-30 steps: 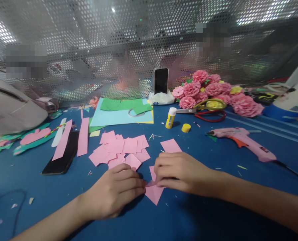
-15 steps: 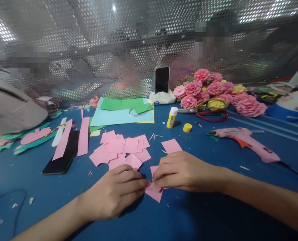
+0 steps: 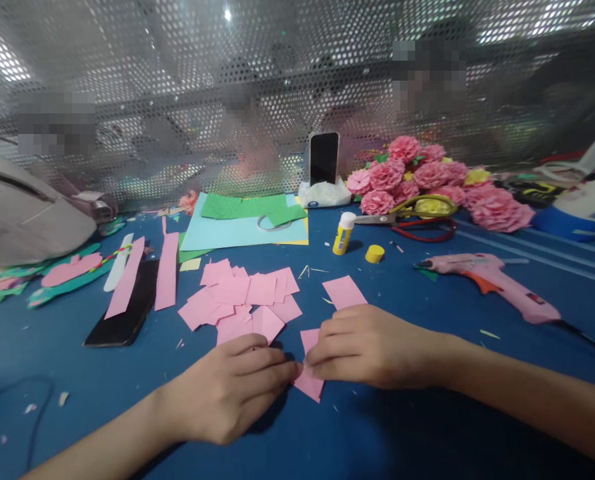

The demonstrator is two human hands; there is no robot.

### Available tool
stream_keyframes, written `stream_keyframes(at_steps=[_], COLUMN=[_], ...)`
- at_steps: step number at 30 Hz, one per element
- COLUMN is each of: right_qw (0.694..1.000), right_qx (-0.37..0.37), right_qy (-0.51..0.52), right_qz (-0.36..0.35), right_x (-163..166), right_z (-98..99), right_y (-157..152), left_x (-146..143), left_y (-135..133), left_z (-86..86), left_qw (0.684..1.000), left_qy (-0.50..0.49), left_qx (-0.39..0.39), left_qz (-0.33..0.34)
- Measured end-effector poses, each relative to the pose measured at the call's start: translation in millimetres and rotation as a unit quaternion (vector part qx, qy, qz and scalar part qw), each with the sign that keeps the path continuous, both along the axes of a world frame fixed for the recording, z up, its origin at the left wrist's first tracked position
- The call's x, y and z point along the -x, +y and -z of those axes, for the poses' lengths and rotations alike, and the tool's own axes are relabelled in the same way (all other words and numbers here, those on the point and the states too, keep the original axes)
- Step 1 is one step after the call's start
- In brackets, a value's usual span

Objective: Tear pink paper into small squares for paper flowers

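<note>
My left hand point(image 3: 235, 383) is closed, its thumb and fingertips pinched together at the left edge of a pink paper square point(image 3: 311, 387) on the table. From the other side, my right hand point(image 3: 360, 345) grips the same paper with bent fingers. Both sets of fingertips nearly meet, and what lies beneath them is partly hidden. Beyond my right knuckles a single pink paper piece point(image 3: 345, 293) lies flat. A loose pile of pink paper squares point(image 3: 232, 291) is spread just past my left hand.
Farther back stand an uncapped glue stick point(image 3: 343, 235) and its yellow cap point(image 3: 375, 254). Scissors point(image 3: 422, 220) lie by pink paper flowers point(image 3: 387, 175). A pink glue gun point(image 3: 497, 283) is at right. Pink strips point(image 3: 166, 273) and a black phone point(image 3: 127, 320) are at left.
My hands have shifted slightly apart, the right one a little downward. More of the pink paper between the fingertips shows now. The pile and the tools stay put.
</note>
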State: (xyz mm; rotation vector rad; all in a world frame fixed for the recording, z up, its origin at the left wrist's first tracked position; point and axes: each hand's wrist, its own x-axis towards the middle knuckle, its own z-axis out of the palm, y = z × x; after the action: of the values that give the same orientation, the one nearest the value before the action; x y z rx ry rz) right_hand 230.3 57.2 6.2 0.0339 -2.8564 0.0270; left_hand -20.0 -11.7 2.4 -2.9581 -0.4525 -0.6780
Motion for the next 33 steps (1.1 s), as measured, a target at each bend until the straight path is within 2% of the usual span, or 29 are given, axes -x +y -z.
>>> stream_keyframes(at_steps=[9, 20, 28, 33], right_qw=[0.999, 0.999, 0.998, 0.993], right_qx=[0.045, 0.035, 0.022, 0.064], right_qy=[-0.003, -0.019, -0.06, -0.095], right_qz=[-0.002, 0.001, 0.002, 0.012], right_x=[-1, -1, -1, -1], right_z=[2.7, 1.9, -8.0, -15.7], right_y=[-1, -2, -4, -7], left_x=[1, 0, -2, -11], left_y=[-5, -2, -4, -12], left_z=[-2.4, -2.1, -4.7, -3.9], left_qw=[0.998, 1.0, 0.999, 0.999], left_qy=[0.045, 0.021, 0.002, 0.025], left_qx=[-0.037, -0.009, -0.038, -0.044], left_qz=[0.017, 0.015, 0.012, -0.016])
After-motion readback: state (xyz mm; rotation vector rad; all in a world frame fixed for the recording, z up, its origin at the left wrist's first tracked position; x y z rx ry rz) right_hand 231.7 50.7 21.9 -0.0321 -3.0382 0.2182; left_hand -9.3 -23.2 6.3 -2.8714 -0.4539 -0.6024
